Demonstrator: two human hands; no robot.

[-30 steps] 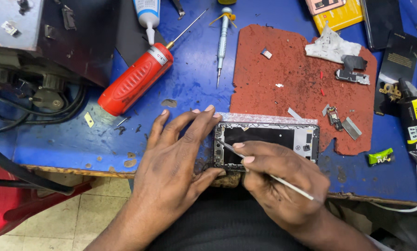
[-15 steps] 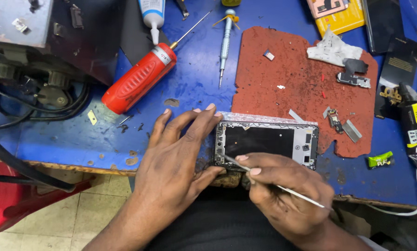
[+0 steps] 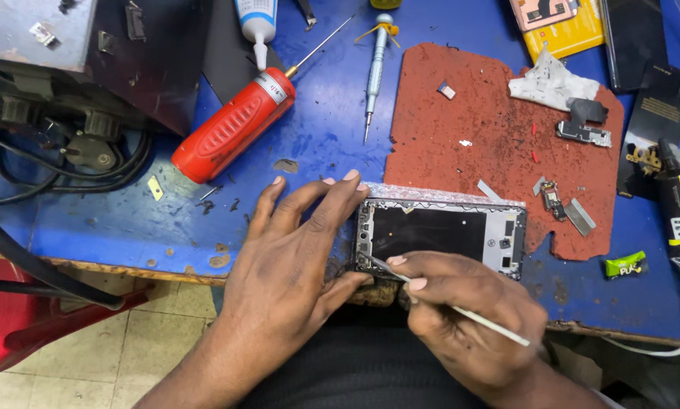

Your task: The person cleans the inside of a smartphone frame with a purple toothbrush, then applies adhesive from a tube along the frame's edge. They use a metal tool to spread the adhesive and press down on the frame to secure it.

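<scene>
The opened phone frame [image 3: 440, 235] lay flat at the near edge of the blue table [image 3: 128, 227], its dark rectangular middle ringed by a pale metal border with small parts at the right end. The left hand [image 3: 294, 265] clamped the frame's left end, fingers [image 3: 340, 189] spread over the top edge and thumb under the near corner. The right hand [image 3: 465, 310] pinched thin metal tweezers [image 3: 446, 299], their tip touching the frame's lower left rim. A red-handled screwdriver [image 3: 234, 125] lay well beyond the left fingers.
</scene>
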